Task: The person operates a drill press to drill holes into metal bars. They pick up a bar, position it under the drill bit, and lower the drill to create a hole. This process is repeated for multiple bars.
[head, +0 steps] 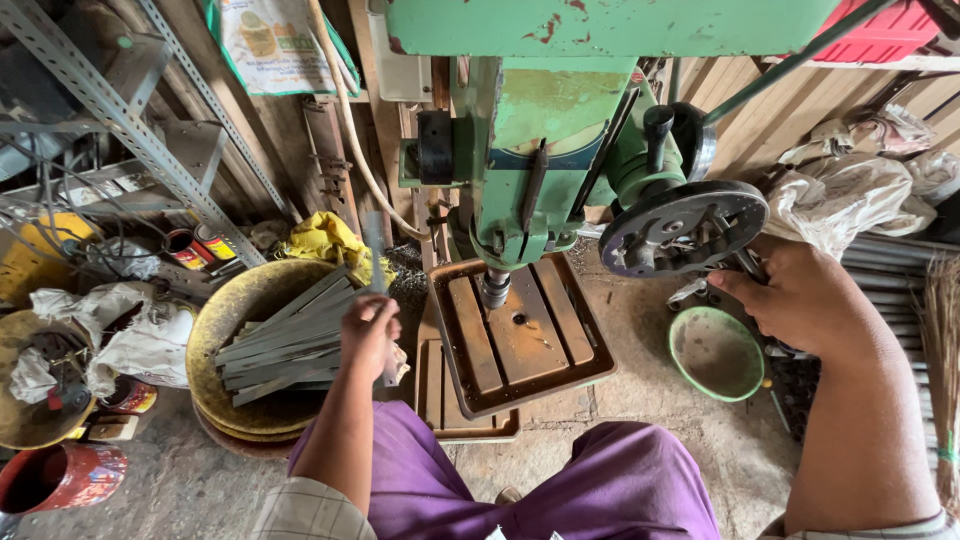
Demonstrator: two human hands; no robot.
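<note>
My left hand (368,330) is shut on a thin grey metal strip (375,255) that stands upright, left of the drill table. Just left of it a round yellow pan (225,325) holds several more grey strips (285,340). My right hand (800,300) grips the feed handle beside the dark round handwheel (683,228) of a green drill press (545,150). The drill chuck (495,288) hangs just above the rusty brown table (520,335), which has slots and a small hole. Purple cloth covers my knees (520,480) below.
A green bowl (715,352) sits on the floor to the right of the table. Cans, rags and pans crowd the left under a slotted metal rack (130,120). Plastic bags (850,195) and a broom (940,340) are on the right. A red can (60,475) stands at bottom left.
</note>
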